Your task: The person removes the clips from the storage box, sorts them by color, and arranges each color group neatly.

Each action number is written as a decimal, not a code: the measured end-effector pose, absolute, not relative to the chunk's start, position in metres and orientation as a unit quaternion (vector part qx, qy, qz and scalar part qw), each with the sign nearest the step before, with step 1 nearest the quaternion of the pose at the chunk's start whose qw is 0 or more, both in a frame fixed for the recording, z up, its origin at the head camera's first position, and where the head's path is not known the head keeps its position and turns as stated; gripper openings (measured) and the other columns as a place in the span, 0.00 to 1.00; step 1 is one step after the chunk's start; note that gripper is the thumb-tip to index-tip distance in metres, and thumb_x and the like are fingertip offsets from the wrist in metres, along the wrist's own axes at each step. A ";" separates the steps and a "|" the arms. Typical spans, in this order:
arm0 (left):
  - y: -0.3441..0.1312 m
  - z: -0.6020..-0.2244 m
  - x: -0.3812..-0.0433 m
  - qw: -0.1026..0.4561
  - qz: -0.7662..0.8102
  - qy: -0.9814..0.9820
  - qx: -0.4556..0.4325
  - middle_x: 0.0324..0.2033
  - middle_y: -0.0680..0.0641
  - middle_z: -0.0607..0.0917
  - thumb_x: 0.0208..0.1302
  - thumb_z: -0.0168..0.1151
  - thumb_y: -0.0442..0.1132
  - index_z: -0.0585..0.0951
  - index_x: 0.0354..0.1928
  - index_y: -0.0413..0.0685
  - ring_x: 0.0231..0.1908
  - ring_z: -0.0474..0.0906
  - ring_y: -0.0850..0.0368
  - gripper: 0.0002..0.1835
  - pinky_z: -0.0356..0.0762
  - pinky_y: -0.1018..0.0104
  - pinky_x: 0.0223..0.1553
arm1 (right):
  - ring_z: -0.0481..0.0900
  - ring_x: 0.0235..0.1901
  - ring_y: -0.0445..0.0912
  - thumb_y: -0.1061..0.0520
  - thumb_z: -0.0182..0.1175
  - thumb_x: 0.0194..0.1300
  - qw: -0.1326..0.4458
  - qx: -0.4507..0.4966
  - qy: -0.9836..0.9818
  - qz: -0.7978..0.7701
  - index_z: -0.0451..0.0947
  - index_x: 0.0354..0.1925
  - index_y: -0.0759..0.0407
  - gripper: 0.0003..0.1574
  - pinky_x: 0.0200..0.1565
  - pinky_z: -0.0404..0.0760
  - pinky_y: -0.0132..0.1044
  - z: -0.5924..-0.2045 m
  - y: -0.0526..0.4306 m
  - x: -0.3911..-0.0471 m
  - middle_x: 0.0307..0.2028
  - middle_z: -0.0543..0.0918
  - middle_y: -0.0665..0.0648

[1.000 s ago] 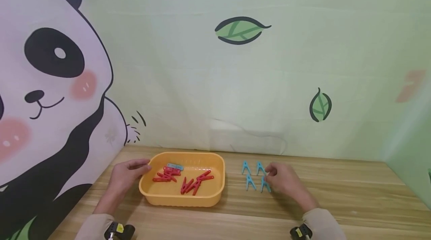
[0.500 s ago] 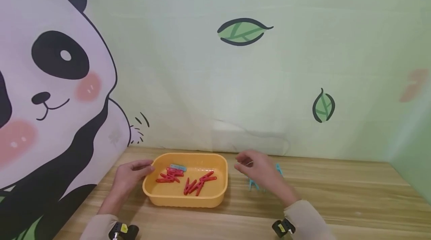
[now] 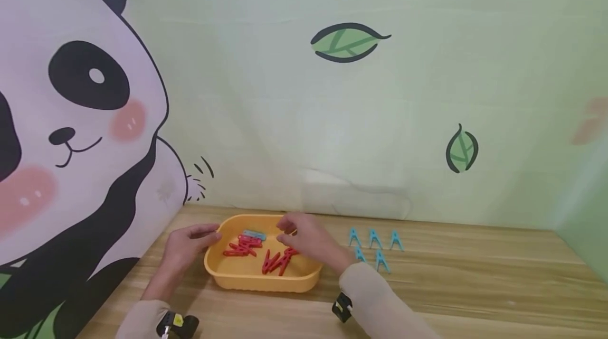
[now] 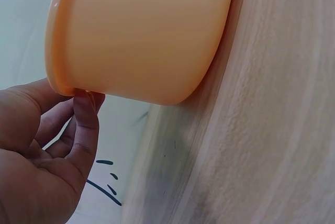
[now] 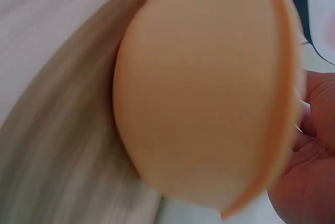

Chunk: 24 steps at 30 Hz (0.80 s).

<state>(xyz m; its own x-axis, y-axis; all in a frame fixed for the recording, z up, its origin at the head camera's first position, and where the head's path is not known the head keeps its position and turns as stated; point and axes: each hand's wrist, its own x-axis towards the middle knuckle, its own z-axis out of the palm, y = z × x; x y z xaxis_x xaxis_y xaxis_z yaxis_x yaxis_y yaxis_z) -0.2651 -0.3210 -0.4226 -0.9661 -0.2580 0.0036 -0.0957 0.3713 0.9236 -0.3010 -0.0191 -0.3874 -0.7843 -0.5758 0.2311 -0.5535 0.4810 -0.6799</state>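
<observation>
My left hand (image 3: pixel 187 246) pinches the left rim of a yellow plastic basin (image 3: pixel 266 283); in the left wrist view, the thumb and fingers of that hand (image 4: pixel 57 145) meet at the rim of the basin (image 4: pixel 146 35). Over the basin's right side reaches my right hand (image 3: pixel 309 238), fingers loosely bent, with nothing visible in them. Several red clothespins (image 3: pixel 244 246) lie inside, some partly hidden below the right hand. A light blue clothespin (image 3: pixel 255 235) lies at the back of the pile. In the right wrist view the basin wall (image 5: pixel 204 88) covers much of the fingers.
Several light blue clothespins (image 3: pixel 381 261) lie in two rows on the wooden table (image 3: pixel 465 275), right of the basin. Behind the table stands a pale green wall (image 3: pixel 266 117) with a painted panda and leaves.
My right hand has moved left from the blue clothespins on the table to above the basin, uncovering them. The left hand keeps its grip on the rim. The head view has shifted slightly.
</observation>
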 end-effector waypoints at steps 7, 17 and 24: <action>-0.320 -0.422 -0.265 0.071 -0.540 -0.831 0.110 0.59 0.36 0.86 0.72 0.72 0.43 0.84 0.62 0.35 0.59 0.82 0.40 0.23 0.85 0.57 0.57 | 0.85 0.53 0.53 0.61 0.69 0.73 0.036 -0.317 0.871 -0.375 0.84 0.55 0.65 0.15 0.58 0.85 0.44 -0.399 -0.050 -0.308 0.51 0.88 0.61; -0.319 -0.419 -0.263 0.074 -0.542 -0.830 0.111 0.57 0.35 0.87 0.72 0.72 0.41 0.84 0.62 0.34 0.58 0.83 0.39 0.23 0.85 0.56 0.58 | 0.85 0.50 0.51 0.64 0.66 0.74 0.035 -0.326 0.871 -0.367 0.85 0.54 0.65 0.12 0.57 0.84 0.41 -0.410 -0.076 -0.313 0.48 0.88 0.60; -0.319 -0.420 -0.263 0.079 -0.545 -0.828 0.108 0.55 0.36 0.88 0.71 0.73 0.41 0.85 0.61 0.33 0.55 0.85 0.42 0.22 0.86 0.58 0.55 | 0.81 0.43 0.46 0.62 0.65 0.76 0.031 -0.327 0.885 -0.331 0.83 0.58 0.62 0.15 0.54 0.84 0.36 -0.415 -0.089 -0.316 0.51 0.87 0.57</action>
